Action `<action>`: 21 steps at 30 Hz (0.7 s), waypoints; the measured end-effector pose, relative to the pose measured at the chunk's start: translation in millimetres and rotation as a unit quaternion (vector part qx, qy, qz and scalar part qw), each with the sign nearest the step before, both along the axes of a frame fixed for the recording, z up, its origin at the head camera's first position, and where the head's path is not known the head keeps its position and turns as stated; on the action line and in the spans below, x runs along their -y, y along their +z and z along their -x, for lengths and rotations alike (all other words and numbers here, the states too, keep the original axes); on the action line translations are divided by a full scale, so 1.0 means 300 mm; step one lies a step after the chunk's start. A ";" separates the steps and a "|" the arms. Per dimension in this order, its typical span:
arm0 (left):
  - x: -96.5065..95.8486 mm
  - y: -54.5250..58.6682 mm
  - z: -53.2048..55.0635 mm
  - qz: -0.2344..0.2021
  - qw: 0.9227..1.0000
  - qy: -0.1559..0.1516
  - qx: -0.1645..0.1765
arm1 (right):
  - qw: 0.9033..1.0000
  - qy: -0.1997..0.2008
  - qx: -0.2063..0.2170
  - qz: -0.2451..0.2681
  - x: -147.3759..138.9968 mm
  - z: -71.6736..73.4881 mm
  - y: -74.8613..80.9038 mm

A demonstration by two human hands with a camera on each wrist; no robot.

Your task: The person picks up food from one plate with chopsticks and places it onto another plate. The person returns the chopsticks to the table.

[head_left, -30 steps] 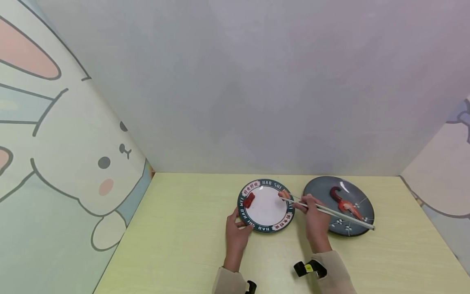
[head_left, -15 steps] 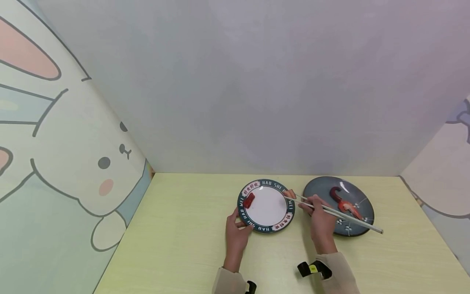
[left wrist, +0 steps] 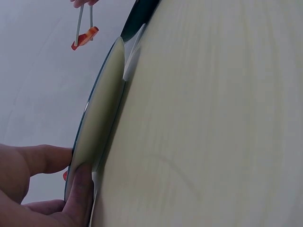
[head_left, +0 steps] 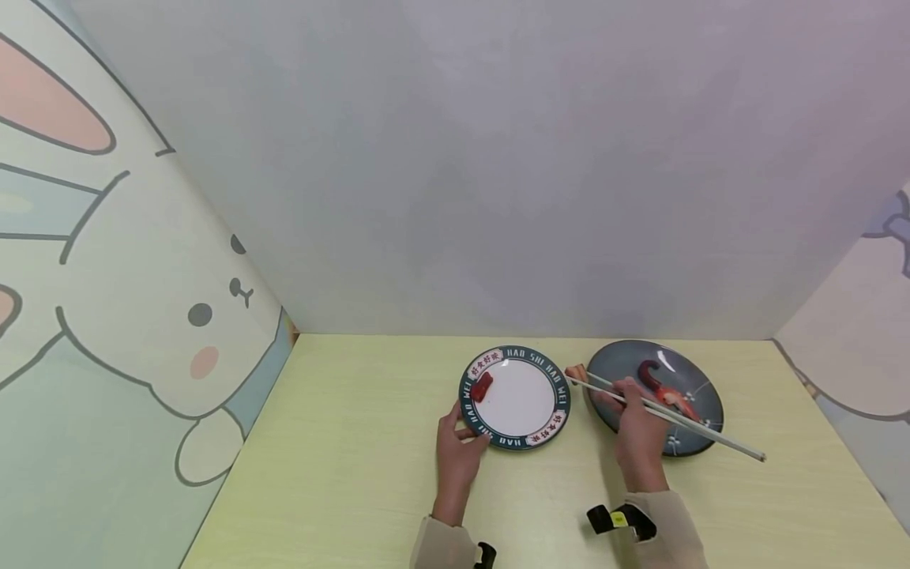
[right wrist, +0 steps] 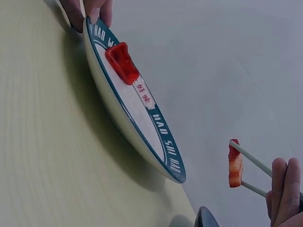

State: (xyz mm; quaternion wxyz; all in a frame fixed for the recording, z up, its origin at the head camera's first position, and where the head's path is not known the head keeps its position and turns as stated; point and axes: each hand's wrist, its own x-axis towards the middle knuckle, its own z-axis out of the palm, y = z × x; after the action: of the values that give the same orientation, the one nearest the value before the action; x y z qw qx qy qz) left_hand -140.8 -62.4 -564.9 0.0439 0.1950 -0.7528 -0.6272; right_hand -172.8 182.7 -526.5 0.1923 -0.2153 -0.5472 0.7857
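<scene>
My left hand (head_left: 457, 454) pinches the near left rim of a white plate (head_left: 524, 399) with a dark green lettered border. In the left wrist view, the thumb and fingers lie on both sides of that rim. A glossy red food piece (head_left: 481, 387) lies on the plate's left side. My right hand (head_left: 641, 435) holds a pair of pale chopsticks (head_left: 720, 437). Their tips grip an orange-red food piece (right wrist: 235, 166), raised between the two plates. Under the right hand is a dark grey plate (head_left: 614, 359), partly hidden by it.
A dark red curled piece, like a tentacle (head_left: 647, 374), and an orange-red shrimp-like piece (head_left: 675, 399) lie on the grey plate. The pale wooden table (head_left: 370, 442) meets a grey panel (head_left: 455, 197) behind the plates. A wall with a rabbit drawing (head_left: 156, 316) stands at left.
My right hand has moved right, carrying the chopsticks and the orange-red piece off the white plate's right rim to the grey plate's left edge. The left hand and white plate have stayed put.
</scene>
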 end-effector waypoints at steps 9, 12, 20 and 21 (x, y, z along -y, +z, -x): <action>0.001 -0.001 -0.003 0.001 1.000 0.001 0.007 | 0.997 -0.032 -0.042 0.058 -0.039 -0.016 0.006; 0.001 -0.003 -0.002 0.004 1.000 0.001 0.007 | 0.996 -0.041 -0.045 0.060 -0.050 -0.021 0.005; 0.001 0.003 -0.002 0.002 1.000 0.001 0.004 | 0.994 -0.048 -0.065 0.069 -0.081 -0.026 -0.007; 0.001 0.004 -0.002 0.002 1.000 0.000 0.003 | 0.993 -0.050 -0.068 0.076 -0.085 -0.028 -0.007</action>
State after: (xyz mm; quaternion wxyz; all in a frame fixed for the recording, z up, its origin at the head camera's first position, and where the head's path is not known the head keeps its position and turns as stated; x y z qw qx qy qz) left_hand -140.1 -62.5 -563.7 0.0426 0.1969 -0.7541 -0.6250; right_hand -164.5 208.2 -528.7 0.2512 -0.2027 -0.4597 0.8273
